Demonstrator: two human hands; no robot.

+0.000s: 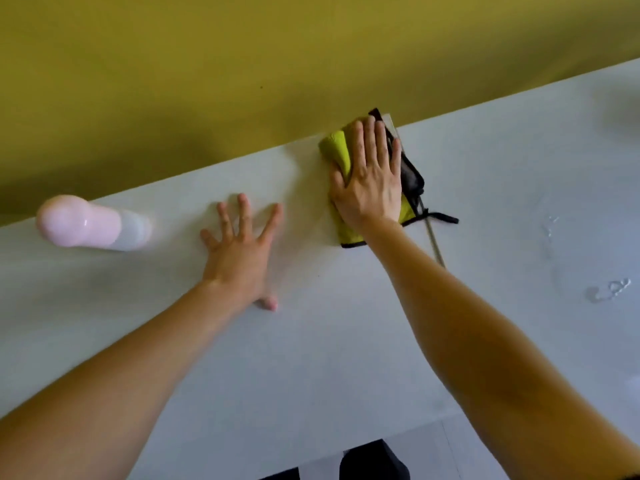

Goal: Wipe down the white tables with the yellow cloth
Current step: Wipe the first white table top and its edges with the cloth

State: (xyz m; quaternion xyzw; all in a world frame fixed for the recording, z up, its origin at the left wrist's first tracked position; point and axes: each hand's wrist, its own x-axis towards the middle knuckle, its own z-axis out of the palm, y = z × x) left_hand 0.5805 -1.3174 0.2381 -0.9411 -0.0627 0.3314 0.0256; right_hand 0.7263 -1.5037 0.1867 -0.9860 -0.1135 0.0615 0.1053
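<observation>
The yellow cloth (pixel 337 152), edged in black, lies folded on the white table (pixel 311 358) at its far edge by the yellow wall. My right hand (pixel 369 178) presses flat on the cloth with straight fingers. My left hand (pixel 242 247) rests on the bare table surface left of the cloth, fingers spread wide, holding nothing. The cloth sits right at a seam (pixel 434 242) where two white tabletops meet. Part of the cloth is hidden under my right palm.
A pink and clear bottle (pixel 91 223) stands at the far edge on the left. Water droplets (pixel 609 291) sit on the right tabletop. The yellow wall (pixel 242 64) runs along the table's far side. A dark shape (pixel 374 460) shows below the near edge.
</observation>
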